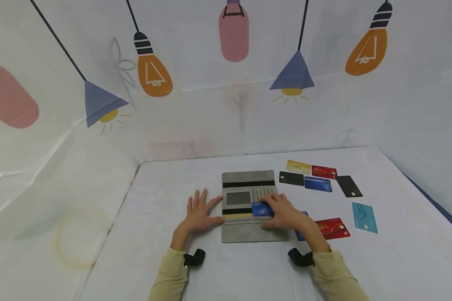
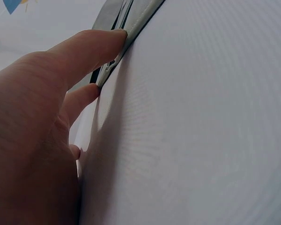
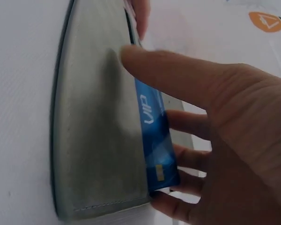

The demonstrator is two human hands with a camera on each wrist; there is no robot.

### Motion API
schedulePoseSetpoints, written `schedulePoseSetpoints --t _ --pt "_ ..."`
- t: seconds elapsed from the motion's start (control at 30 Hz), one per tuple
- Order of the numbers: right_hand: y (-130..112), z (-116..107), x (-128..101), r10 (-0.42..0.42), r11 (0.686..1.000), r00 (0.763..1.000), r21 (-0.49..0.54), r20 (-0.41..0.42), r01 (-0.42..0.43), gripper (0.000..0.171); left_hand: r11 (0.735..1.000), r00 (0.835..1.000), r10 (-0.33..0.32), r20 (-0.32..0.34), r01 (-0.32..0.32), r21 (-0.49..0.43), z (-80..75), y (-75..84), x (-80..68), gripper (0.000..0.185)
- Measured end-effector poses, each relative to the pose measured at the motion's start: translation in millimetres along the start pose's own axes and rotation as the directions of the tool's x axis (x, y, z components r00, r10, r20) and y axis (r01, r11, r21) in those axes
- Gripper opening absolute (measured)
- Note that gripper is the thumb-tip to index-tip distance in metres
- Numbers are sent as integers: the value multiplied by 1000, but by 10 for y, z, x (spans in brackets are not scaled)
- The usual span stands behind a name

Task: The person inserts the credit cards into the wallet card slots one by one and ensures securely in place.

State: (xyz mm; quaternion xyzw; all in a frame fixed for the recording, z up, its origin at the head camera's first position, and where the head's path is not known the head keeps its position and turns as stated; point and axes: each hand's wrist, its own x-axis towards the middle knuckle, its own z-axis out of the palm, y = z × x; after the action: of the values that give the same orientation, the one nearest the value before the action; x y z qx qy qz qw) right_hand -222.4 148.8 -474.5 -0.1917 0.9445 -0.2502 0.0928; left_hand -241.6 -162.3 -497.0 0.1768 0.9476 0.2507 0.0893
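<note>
Head view: a flat grey fabric wallet [image 1: 248, 209] lies open on the white cloth table [image 1: 154, 251]. Left hand [image 1: 199, 214] presses its edge, fingers straight. Right hand [image 1: 284, 211] pinches a glossy blue VIP card [image 1: 261, 209], its lower edge hidden in a slot.

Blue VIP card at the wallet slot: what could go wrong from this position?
1. The blue VIP card sits only partly in the grey wallet; the right hand may jam or bend it against the slot edge.
2. The left hand touches only the wallet's left edge with straight fingers, so the wallet might slide on the smooth white table.
3. The right forearm lies over a red VIP card and could drag it.
</note>
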Motion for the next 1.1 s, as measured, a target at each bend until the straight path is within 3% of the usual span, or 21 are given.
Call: schedulePoseSetpoints --t 0.13,0.27,1.1 --pt "-73 -1 -61 27 1000 998 -4 60 -27 93 1000 1000 1 4 -1 4 -1 2 -5 72" --pt "-103 25 -108 38 999 996 -16 86 -37 103 1000 1000 3 7 -3 5 9 4 -2 73" --pt "-81 78 -85 -4 998 1000 -68 -8 4 99 1000 1000 -3 -3 3 0 40 -34 24 72"
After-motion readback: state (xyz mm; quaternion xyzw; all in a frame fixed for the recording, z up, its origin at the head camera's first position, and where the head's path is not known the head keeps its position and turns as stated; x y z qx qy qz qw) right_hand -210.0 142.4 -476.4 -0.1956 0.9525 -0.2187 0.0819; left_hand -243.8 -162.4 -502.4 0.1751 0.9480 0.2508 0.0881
